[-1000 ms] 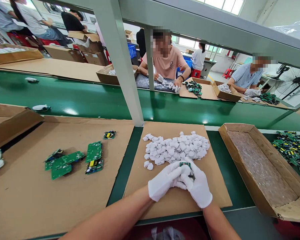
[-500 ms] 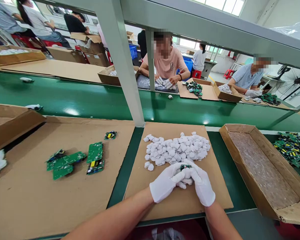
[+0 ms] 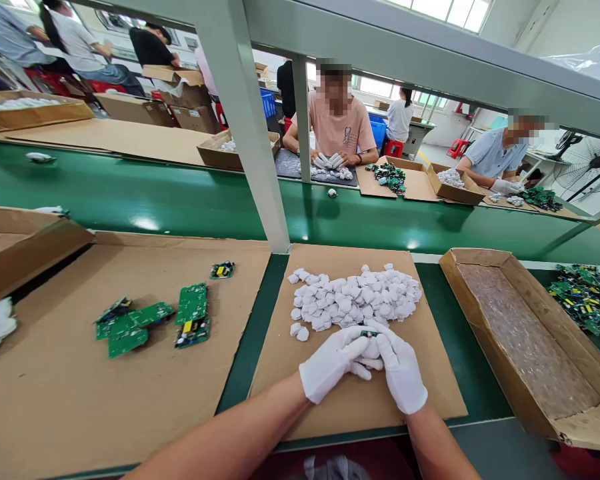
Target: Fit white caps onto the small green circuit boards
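My left hand (image 3: 335,362) and my right hand (image 3: 400,370), both in white gloves, meet over a cardboard sheet (image 3: 305,400). Between them they grip a small circuit board (image 3: 369,334); only its green edge shows above the fingers. A white piece seems to be pressed against the board, but it blends with the gloves. Just beyond my fingertips lies a heap of small white pieces (image 3: 355,297), flat and roundish. Two of them lie apart at the heap's near left corner.
Several green circuit boards (image 3: 140,320) lie on cardboard to the left. An open carton (image 3: 525,333) stands at right, beside a pile of boards (image 3: 587,300). Behind runs a green conveyor belt (image 3: 205,200); a grey post (image 3: 250,127) rises before it. Co-workers sit across.
My hands stay together with slight finger shifts, and less of the circuit board shows. Small items on the belt have slid left. The co-worker opposite has moved their hands closer together.
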Motion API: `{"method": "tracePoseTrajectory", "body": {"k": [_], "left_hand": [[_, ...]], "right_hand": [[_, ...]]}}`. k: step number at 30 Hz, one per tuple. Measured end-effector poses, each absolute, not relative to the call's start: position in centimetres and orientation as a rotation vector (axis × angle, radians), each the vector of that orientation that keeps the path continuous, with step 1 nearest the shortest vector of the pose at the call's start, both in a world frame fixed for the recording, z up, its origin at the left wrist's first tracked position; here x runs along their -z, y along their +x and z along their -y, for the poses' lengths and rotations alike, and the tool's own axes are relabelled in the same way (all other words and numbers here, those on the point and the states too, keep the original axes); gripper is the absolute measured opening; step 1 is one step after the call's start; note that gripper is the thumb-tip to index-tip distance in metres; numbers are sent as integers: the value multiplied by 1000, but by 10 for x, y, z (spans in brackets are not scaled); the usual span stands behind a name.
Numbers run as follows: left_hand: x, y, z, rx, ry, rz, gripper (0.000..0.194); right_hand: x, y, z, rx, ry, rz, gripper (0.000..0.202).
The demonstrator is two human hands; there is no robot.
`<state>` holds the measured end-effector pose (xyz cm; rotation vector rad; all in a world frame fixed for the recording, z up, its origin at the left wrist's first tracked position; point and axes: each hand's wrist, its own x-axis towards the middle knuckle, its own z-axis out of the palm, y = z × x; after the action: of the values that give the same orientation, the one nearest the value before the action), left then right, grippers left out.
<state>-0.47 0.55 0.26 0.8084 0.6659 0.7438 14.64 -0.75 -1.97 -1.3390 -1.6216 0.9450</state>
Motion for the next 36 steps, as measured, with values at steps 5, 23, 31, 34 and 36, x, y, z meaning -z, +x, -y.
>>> {"method": "tracePoseTrajectory", "body": {"k": [5,23,31,34,36], "left_hand": [[-5,-5,-6,-712,847,-670,36],[-2,-5,-9,-718,767,-676,34],[-1,-3,-8,-723,830,-694,34],[-2,-4,-8,-697,815,-644,34],[-4,-4,-9,-673,833,-630,35]], "right_hand": [[15,147,8,-925,-1361,1653,36],[10,149,7,-1043,-1265,1693,44],[14,151,6,-1089,-1269,1637,42],[12,151,6,-1087,-1308,1594,41],[12,150,6,-1067,-1354,1592,39]]}}
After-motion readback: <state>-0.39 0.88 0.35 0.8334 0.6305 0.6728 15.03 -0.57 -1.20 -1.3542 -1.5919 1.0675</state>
